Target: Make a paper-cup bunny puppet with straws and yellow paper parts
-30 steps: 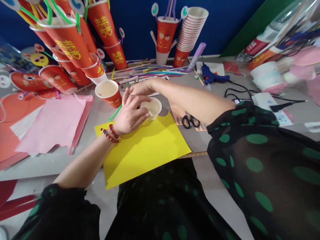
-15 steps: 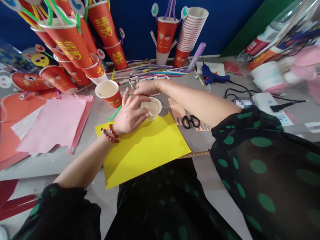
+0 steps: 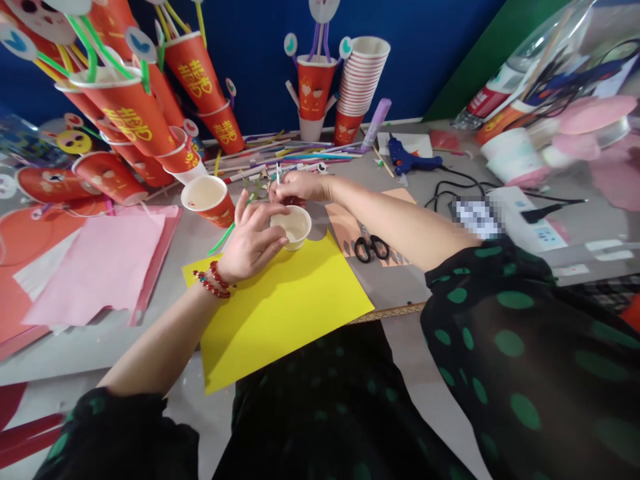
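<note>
A small cream cup [image 3: 294, 225] stands on the far corner of a yellow paper sheet [image 3: 285, 307]. My left hand [image 3: 250, 237], with a red bead bracelet at the wrist, rests against the cup's left side and holds it. My right hand [image 3: 297, 187] is just beyond the cup, fingers pinched on a thin pen-like stick [image 3: 278, 173] that points up. An open red paper cup [image 3: 207, 199] stands to the left of both hands.
Pink paper sheets [image 3: 100, 263] lie at the left. Black scissors [image 3: 371, 248] rest on orange paper to the right. Decorated red cups [image 3: 130, 113], a cup stack [image 3: 361, 80], loose straws [image 3: 300, 150], a blue glue gun [image 3: 407, 159] and cables line the back.
My right hand has pulled back from the straw pile toward the small cup with a thin stick in its fingers. The view has shifted slightly. My left hand has stayed on the cup.
</note>
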The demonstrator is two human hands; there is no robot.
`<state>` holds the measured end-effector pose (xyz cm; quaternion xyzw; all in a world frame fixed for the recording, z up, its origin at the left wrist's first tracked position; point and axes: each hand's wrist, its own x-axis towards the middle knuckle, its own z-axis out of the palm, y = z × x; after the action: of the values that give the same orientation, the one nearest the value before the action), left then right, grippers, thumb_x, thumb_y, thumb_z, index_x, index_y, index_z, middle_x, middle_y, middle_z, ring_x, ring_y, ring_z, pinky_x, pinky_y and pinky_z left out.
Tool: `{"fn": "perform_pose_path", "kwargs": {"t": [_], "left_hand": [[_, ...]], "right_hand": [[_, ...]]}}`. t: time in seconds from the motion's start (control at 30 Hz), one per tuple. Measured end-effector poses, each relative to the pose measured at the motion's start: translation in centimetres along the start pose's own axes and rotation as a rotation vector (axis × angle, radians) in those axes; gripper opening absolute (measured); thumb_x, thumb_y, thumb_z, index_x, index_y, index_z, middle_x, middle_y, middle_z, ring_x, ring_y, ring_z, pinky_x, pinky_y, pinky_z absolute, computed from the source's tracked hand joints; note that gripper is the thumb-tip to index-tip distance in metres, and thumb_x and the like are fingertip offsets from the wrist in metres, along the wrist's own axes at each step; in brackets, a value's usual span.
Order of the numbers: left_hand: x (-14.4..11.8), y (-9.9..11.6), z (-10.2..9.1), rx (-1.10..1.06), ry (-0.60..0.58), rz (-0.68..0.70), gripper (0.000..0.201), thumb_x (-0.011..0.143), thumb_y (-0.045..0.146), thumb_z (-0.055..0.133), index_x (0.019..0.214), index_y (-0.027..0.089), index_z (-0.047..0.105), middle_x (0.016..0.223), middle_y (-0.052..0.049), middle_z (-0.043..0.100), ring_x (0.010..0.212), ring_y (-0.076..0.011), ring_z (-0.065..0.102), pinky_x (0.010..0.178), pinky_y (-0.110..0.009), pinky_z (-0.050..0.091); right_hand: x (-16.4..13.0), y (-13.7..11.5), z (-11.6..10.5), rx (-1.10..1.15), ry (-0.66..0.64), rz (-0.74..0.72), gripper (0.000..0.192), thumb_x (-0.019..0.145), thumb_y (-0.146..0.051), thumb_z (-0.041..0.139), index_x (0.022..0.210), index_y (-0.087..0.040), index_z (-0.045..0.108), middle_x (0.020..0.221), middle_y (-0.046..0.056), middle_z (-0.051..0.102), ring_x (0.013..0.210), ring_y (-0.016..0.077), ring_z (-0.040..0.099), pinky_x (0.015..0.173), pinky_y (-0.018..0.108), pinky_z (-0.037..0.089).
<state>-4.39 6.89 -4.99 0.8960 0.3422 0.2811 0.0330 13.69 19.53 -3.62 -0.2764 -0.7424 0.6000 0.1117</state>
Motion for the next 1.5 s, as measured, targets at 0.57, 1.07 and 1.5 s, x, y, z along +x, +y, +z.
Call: {"fn": "perform_pose_path", "kwargs": {"t": [0.57,1.07,1.5], "left_hand": [[0.2,0.0,-0.1,-0.035,-0.001,0.008,0.020,0.093,0.028,0.047,0.080,0.024,0.061,0.127,-0.007,0.058,0.118,-0.0278,0.053,0.117,-0.065,0.009],[0.2,0.0,-0.1,-0.022,-0.012,-0.017,0.026,0.094,0.030,0.045,0.076,0.024,0.062,0.127,-0.009,0.059,0.117,-0.0279,0.054,0.116,-0.066,0.011],[0.3,0.4,-0.6,-0.022,-0.047,-0.017,0.021,0.094,0.025,0.045,0.083,0.024,0.063,0.129,-0.009,0.058,0.120,-0.0264,0.052,0.118,-0.063,0.012]], "right_hand": [[-5.6,1.6,0.1,0.059,0.221,-0.095,0.016,0.082,-0.012,0.050,0.074,-0.015,0.063,0.053,-0.005,0.059,0.047,0.0095,0.054,0.041,0.015,0.043],[-10.2,2.8,2.6,-0.299,0.449,-0.291,0.020,0.087,-0.020,0.046,0.079,-0.016,0.063,0.065,-0.002,0.058,0.062,0.0130,0.054,0.060,0.021,0.040],[-15.9,1.3,1.3,-0.520,0.948,-0.116,0.028,0.100,-0.033,0.043,0.115,-0.022,0.064,0.105,0.006,0.071,0.082,0.0194,0.066,0.068,0.025,0.047]]}}
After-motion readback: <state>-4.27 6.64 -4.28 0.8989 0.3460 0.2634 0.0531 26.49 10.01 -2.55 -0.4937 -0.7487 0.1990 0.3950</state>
